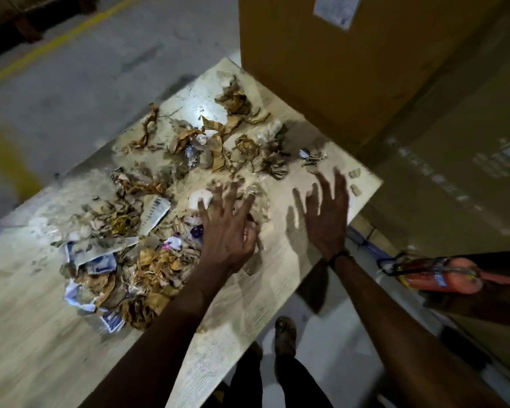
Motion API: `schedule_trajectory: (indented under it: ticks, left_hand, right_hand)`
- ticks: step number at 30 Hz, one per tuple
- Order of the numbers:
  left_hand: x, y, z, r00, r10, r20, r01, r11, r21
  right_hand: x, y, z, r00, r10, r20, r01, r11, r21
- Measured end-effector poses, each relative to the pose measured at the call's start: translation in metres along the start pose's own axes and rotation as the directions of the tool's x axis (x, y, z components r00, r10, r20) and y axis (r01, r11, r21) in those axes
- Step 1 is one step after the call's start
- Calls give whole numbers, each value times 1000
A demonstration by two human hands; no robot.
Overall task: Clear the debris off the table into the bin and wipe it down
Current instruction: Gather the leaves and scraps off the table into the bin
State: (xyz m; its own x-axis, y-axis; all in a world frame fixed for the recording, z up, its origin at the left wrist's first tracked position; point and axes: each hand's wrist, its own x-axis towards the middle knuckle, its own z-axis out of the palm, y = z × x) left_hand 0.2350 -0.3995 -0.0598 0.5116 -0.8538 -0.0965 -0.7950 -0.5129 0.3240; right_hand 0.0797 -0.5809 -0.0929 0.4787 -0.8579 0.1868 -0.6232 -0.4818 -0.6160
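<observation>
The left hand (228, 228) spreads its fingers wide over the debris (165, 201), holding nothing. The right hand (326, 213), equally splayed and empty, hovers beside it over bare tabletop (27, 334). Brown crumpled paper, cardboard scraps and printed wrappers stretch diagonally from the hands toward the big cardboard box (351, 69) standing at the tabletop's far end.

The table (27, 334) runs off the left edge; both forearms leave the bottom.

Spread hands (228, 231) over table debris (147, 231)
</observation>
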Motion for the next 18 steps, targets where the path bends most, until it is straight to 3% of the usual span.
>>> schedule_trajectory:
  ticks: [2, 5, 10, 13, 18]
  left_hand:
    - [12, 0, 14, 994, 87, 68, -87, 996, 7]
    - [25, -11, 31, 979, 96, 178, -107, 993, 53]
    - [27, -36, 28, 983, 79, 167, -93, 992, 80]
    - [20, -47, 22, 985, 63, 162, -80, 991, 105]
    - [7, -53, 6, 988, -19, 150, -9, 984, 180]
  right_hand:
    - [31, 29, -8, 999, 27, -43, -30, 997, -65]
    - [64, 65, -6, 985, 170, -18, -170, 973, -158]
    - [61, 70, 22, 961, 270, 59, -239, 920, -310]
    - [34, 42, 42, 983, 168, 77, -138, 944, -299]
    - [-34, -31, 81, 969, -51, 243, 101, 976, -195]
